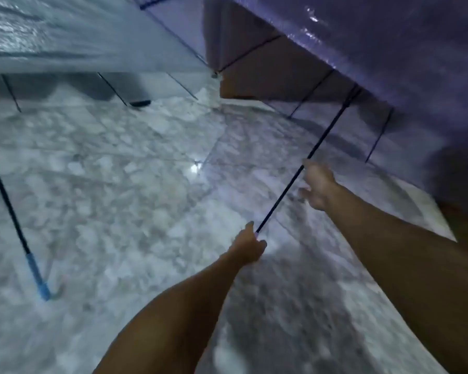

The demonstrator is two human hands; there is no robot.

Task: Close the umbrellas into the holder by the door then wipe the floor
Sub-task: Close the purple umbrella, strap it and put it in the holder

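Observation:
Two open see-through umbrellas fill the upper view. The purple umbrella spreads over the right, its thin dark shaft slanting down to my left hand, which grips the handle end. My right hand is higher along the same shaft, fingers curled at it; blur hides whether it grips. The pale blue umbrella spreads at the upper left, and its dark shaft runs down the left edge to a blue hooked handle resting on the floor. No holder is in view.
The floor is glossy grey-white marbled tile with a bright light reflection near the middle. A brown wall or door shows behind the canopies at the top. A dark flat thing lies on the floor under the blue canopy.

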